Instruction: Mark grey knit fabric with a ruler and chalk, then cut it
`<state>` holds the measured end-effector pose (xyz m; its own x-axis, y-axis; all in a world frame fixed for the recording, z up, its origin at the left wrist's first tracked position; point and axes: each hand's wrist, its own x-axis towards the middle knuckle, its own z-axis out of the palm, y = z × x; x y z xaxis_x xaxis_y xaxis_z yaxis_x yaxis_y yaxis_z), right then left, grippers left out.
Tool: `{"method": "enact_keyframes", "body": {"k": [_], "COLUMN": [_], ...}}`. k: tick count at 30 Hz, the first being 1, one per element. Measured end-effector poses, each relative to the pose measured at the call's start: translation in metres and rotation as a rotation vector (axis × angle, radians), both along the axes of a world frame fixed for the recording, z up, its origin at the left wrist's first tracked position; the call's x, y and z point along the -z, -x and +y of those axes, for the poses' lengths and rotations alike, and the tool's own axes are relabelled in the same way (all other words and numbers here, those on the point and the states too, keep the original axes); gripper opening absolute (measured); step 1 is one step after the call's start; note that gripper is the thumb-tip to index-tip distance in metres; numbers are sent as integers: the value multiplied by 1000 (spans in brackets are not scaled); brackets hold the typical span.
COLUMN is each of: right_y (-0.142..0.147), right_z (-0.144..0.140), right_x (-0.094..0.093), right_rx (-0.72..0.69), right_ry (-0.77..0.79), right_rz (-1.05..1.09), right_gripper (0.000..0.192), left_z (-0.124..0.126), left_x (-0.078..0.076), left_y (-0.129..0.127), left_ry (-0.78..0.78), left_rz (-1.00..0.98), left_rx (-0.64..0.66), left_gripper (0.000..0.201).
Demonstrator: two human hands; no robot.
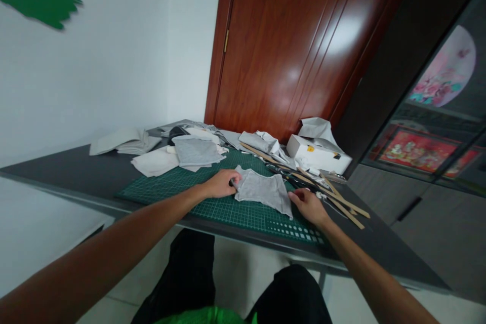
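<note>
Both hands flatten one grey cloth piece on the cutting mat, frame centre.

Left hand point(221, 184) has its fingers curled onto the left edge of the grey piece point(264, 191), pinching it; right hand point(309, 206) rests loose-fingered at the piece's lower right corner, touching it, though a firm grasp can't be told. The piece lies flat on the green mat point(182, 191), centre. Judged step: spreading and aligning the cloth; the next move likely needs both edges held taut and square to the grid. Count: one piece in hand, one mat, one stack of cut pieces point(195, 152) upper left of the mat, several wooden strips point(341, 202) to the right, scissors point(292, 178) partly hidden, one white box point(318, 154) behind, one dark table point(76, 172).
</note>
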<state>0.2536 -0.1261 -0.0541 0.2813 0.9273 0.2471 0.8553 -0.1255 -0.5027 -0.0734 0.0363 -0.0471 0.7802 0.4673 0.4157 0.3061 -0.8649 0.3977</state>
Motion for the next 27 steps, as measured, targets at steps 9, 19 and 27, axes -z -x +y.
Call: {"method": "enact_keyframes", "body": {"k": [9,19,27], "right_y": [52,35,31], "right_z": [42,17,-33], "right_x": [-19,-31,-21], "right_rx": [132,39,-361], "right_ry": [156,-30,-101], "right_rz": [-62,-49,17], "right_gripper": [35,37,16], "left_z": [-9,-15,-19], "left_x": [-5,-18,-25], "left_y": [1,23,26], "left_ry": [-109,-28,143], "left_rz": [19,27,-100], "left_rx": [41,216,100], "left_gripper": [38,33,8]}}
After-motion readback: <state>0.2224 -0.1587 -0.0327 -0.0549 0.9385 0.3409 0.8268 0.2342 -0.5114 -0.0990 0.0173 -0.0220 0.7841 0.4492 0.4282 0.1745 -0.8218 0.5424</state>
